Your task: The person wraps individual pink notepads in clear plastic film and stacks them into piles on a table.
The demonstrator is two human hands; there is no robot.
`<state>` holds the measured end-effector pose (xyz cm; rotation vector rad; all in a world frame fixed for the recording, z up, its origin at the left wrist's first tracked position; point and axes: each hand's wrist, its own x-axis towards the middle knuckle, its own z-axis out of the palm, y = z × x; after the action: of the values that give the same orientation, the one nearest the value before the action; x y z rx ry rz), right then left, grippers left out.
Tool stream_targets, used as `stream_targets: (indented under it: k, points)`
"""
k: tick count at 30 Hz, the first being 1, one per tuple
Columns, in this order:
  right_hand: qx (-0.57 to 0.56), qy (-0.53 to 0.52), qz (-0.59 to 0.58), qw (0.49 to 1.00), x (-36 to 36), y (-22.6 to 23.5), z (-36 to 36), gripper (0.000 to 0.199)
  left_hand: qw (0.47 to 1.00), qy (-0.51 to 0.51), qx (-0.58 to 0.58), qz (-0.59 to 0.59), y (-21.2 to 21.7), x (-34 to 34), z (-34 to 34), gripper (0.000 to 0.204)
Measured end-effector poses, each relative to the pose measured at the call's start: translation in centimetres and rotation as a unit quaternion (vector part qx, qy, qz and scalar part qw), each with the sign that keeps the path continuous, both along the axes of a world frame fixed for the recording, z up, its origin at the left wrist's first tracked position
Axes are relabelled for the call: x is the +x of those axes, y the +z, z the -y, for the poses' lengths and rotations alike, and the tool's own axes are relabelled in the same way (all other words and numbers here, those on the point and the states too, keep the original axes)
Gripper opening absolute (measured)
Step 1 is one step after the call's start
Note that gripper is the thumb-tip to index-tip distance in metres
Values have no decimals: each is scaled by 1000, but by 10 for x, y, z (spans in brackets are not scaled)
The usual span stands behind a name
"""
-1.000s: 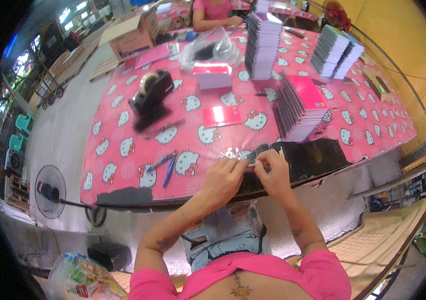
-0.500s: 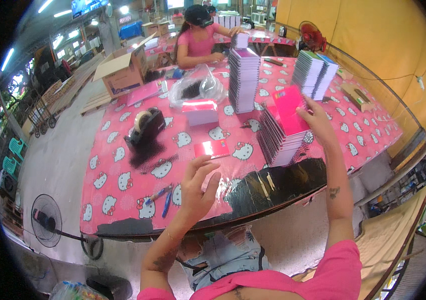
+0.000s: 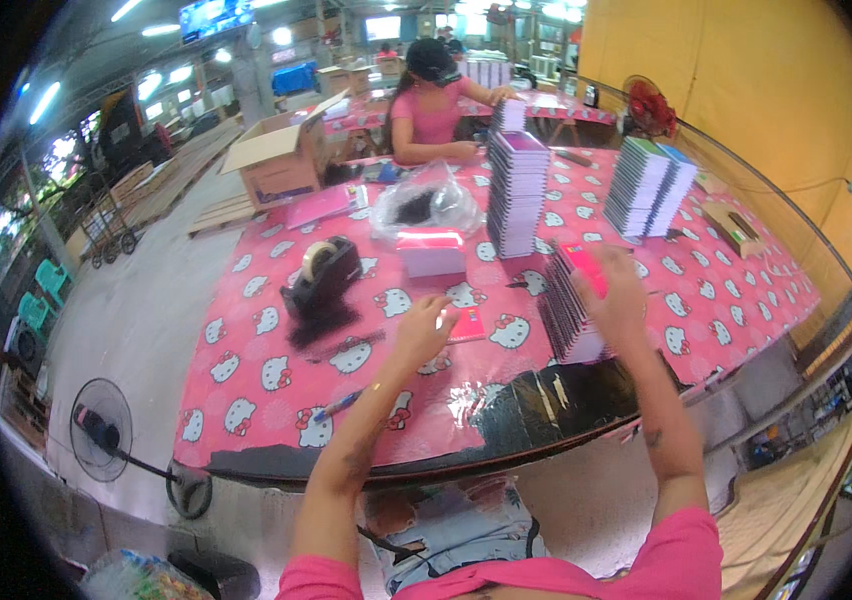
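A single small red notebook [image 3: 469,325] lies flat on the table. My left hand [image 3: 424,330] is at its left edge, fingers curved and a little apart, with no clear grip on it. To the right, a stack of spiral-bound notebooks [image 3: 574,325] with pink-red covers stands near the table's front edge. Over the top of this stack is my right hand [image 3: 618,295], blurred by motion, its fingers partly covering the top cover. Whether it holds that cover cannot be made out. A block of red-covered notebooks [image 3: 432,256] sits behind the single one.
A tall notebook stack [image 3: 518,200] and green and blue stacks [image 3: 638,190] stand farther back. On the left are a tape dispenser [image 3: 324,278], black spiral bindings [image 3: 321,328], a plastic bag [image 3: 426,205] and a cardboard box [image 3: 276,165]. Across the table sits a co-worker [image 3: 426,105].
My left hand has moved forward to the single notebook. My right hand has lowered the raised red notebook onto the stack's top. The whole view has shifted slightly.
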<state>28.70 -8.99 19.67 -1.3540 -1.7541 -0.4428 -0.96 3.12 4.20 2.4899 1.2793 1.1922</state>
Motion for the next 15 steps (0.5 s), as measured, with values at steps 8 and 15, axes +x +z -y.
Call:
stream_targets:
  k: [8,15]
  points:
    - [-357,281,53,889,-57,-129,18,106,983,-80,-114,-117,-44,35,66,53]
    - [-153,298,195,922,-81,-187,123,65,974,-92,-175,-108,-44,-6,199,61]
